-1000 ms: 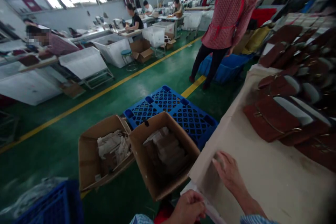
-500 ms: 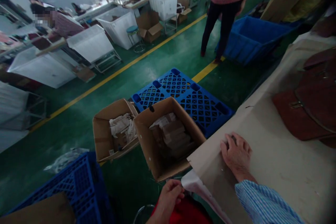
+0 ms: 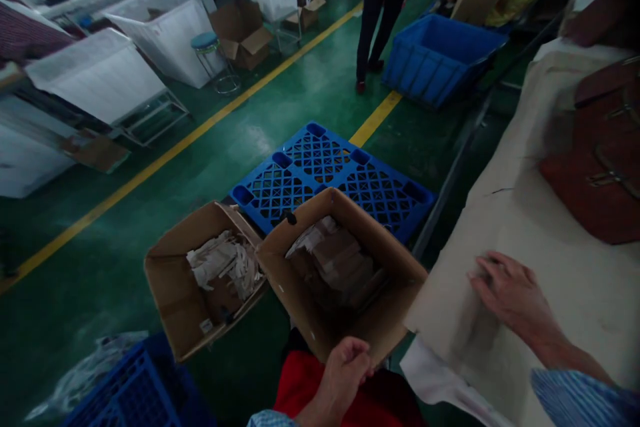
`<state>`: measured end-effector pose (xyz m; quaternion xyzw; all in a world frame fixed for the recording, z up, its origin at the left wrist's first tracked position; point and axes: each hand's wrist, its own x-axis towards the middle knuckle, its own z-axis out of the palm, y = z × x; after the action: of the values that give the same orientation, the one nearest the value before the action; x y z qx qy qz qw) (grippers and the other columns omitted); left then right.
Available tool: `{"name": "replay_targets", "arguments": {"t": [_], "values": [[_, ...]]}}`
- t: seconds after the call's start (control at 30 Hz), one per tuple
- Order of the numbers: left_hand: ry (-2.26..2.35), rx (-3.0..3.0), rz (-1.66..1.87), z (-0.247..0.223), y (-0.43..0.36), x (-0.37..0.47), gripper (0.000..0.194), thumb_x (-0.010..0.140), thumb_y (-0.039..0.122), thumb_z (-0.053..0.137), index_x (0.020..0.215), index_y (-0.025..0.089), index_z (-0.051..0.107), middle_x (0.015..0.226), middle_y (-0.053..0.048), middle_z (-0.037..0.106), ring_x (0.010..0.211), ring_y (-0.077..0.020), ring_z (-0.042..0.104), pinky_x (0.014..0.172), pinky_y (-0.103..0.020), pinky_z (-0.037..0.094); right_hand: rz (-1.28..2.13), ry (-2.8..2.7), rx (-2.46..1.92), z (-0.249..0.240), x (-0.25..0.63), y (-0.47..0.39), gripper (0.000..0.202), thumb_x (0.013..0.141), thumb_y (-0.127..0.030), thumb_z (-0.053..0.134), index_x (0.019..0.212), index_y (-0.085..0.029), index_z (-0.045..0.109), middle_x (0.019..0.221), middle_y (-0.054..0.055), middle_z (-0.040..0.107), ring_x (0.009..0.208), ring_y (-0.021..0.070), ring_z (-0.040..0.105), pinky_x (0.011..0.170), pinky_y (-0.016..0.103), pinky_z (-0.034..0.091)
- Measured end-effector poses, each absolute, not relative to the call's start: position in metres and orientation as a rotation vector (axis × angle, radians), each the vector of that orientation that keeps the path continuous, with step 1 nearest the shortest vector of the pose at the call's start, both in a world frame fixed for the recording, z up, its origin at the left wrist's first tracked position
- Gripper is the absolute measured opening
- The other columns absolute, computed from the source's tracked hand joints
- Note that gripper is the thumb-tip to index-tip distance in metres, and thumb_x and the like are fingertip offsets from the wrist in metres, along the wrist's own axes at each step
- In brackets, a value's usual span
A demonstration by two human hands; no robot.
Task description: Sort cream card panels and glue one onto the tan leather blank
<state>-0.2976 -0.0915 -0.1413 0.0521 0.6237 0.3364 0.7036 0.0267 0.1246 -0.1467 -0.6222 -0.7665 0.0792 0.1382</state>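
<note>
While I am watching from the head camera, the left hand (image 3: pixel 345 367) is closing into a loose fist against the near rim of the cardboard box (image 3: pixel 340 280), which has come nearer than a moment ago; I cannot tell whether it is gripping the edge. The right hand (image 3: pixel 510 293), fingers spread and holding nothing, is pressing flat on the beige table cover (image 3: pixel 560 240), further from its corner than before. Brown bags (image 3: pixel 600 160) are lying beyond.

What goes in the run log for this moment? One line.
left hand: on cardboard box rim | right hand: flat on table cover | brown bag: apart
</note>
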Motion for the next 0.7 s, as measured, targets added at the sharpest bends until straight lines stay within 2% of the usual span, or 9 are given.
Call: {"name": "replay_targets", "arguments": {"t": [0.1,0.17,0.27,0.4,0.53,0.7], "values": [[1.423,0.141,0.759,-0.154,-0.084,-0.367,0.035,0.062,0.039,0.078,0.086,0.017,0.065,0.073,-0.002,0.067,0.066,-0.0149,0.058,0.066,-0.028,0.041,0.335,-2.115,-1.847,-0.140,-0.026,0.108,0.050,0.091,-0.055,0.043,0.113,-0.015,0.066,0.125,0.023,0.064,0.124,0.0407,0.056,0.112,0.063,0.038],[1.459,0.145,0.765,-0.161,-0.074,-0.412,0.039,0.059,0.043,0.081,0.085,0.017,0.067,0.077,-0.003,0.069,0.069,-0.0160,0.059,0.069,-0.029,0.044,0.511,-2.077,-1.856,-0.150,-0.085,0.087,0.047,0.097,-0.053,0.043,0.120,-0.017,0.064,0.125,0.020,0.065,0.120,0.0364,0.060,0.108,0.058,0.046],[1.548,0.134,0.760,-0.170,-0.056,-0.465,0.050,0.058,0.053,0.083,0.090,0.018,0.068,0.082,-0.004,0.072,0.074,-0.0176,0.063,0.072,-0.031,0.046,0.967,-2.122,-1.766,-0.182,-0.187,0.048,0.037,0.105,-0.045,0.045,0.124,-0.019,0.065,0.126,0.015,0.066,0.114,0.0278,0.065,0.099,0.047,0.055],[1.619,0.139,0.742,-0.182,-0.041,-0.497,0.063,0.061,0.063,0.085,0.102,0.018,0.069,0.095,-0.006,0.077,0.086,-0.0208,0.070,0.081,-0.032,0.050,1.592,-2.153,-1.533,-0.233,-0.292,0.008,0.029,0.103,-0.041,0.067,0.121,-0.018,0.068,0.120,0.008,0.069,0.104,0.0225,0.069,0.095,0.043,0.058],[1.620,0.143,0.701,-0.198,-0.043,-0.498,0.073,0.056,0.072,0.088,0.103,0.018,0.070,0.098,-0.007,0.077,0.090,-0.0225,0.071,0.086,-0.033,0.054,1.872,-1.963,-1.615,-0.285,-0.328,-0.009,0.027,0.104,-0.036,0.069,0.121,-0.016,0.068,0.119,0.008,0.070,0.110,0.0245,0.068,0.099,0.047,0.057],[1.596,0.152,0.617,-0.215,-0.047,-0.480,0.078,0.060,0.078,0.085,0.108,0.018,0.070,0.103,-0.009,0.078,0.093,-0.0231,0.072,0.086,-0.033,0.054,1.985,-1.566,-1.946,-0.354,-0.309,-0.011,0.027,0.104,-0.037,0.069,0.120,-0.016,0.068,0.119,0.008,0.069,0.109,0.0244,0.068,0.100,0.048,0.057]]}}
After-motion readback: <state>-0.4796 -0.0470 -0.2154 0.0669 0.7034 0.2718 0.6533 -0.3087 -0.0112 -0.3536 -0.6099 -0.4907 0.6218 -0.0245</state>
